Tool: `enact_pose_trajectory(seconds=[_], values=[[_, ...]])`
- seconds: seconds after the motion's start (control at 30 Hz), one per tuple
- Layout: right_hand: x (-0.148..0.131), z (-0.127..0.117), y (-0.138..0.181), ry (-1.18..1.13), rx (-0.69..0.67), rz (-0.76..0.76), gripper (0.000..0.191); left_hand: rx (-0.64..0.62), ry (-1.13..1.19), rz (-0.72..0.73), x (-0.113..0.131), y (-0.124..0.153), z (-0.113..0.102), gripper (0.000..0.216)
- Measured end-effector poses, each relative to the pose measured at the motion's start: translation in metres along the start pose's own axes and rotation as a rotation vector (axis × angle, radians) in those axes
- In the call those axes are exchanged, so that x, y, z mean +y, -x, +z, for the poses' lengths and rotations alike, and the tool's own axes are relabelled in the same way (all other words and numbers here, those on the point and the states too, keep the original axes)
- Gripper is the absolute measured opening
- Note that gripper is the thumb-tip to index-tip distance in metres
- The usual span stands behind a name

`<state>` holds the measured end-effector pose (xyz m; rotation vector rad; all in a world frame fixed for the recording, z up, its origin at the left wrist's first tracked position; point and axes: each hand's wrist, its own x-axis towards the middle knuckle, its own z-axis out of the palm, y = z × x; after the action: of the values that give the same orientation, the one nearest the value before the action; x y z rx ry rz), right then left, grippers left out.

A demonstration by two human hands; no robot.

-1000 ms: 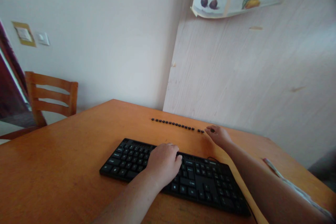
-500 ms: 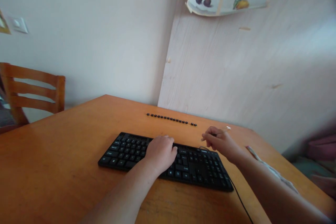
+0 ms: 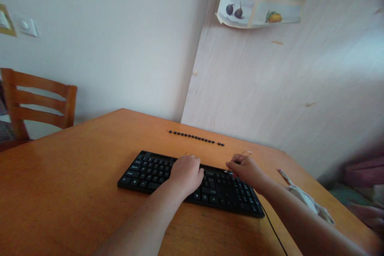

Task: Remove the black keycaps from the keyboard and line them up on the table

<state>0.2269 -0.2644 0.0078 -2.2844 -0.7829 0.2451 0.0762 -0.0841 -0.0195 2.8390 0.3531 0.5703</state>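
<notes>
A black keyboard (image 3: 144, 172) lies across the table, its top row partly bare. My left hand (image 3: 186, 172) grips its middle from above, the fingers curled toward the far edge and the thumb over the keys. My right hand (image 3: 244, 170) is closed in a pinch above the keyboard's upper right part. It holds a small tool that looks like a wire keycap puller (image 3: 247, 153); one wire loop sticks up behind the fingers, and the other end points down at the keys. Behind the keyboard, several small black keycaps (image 3: 196, 137) form a line.
The wooden table (image 3: 75, 176) ends at the wall. A pale cloth (image 3: 306, 199) lies to the right, beyond my right forearm. The keyboard's cable (image 3: 273, 229) trails toward the near edge. A wooden chair (image 3: 42, 96) stands at the left, and a picture sheet (image 3: 261, 0) hangs above.
My right hand has moved down and slightly left with the puller, closer to the keys. My left hand stays on the keyboard. The view has shifted a little.
</notes>
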Motion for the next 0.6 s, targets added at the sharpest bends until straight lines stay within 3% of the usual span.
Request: enact_pose_trajectory(seconds=[0.13,0.37,0.6], values=[[-0.007,0.004,-0.002,0.063,0.000,-0.010,0.016,-0.001,-0.001,0.005,0.000,0.000,0.000,0.022],[-0.007,0.016,-0.007,0.178,0.033,-0.173,0.018,-0.017,0.007,-0.012,0.002,0.001,-0.003,0.021],[0.008,0.017,-0.008,-0.031,0.032,0.016,0.013,-0.031,0.021,-0.018,0.004,0.001,-0.007,0.022]])
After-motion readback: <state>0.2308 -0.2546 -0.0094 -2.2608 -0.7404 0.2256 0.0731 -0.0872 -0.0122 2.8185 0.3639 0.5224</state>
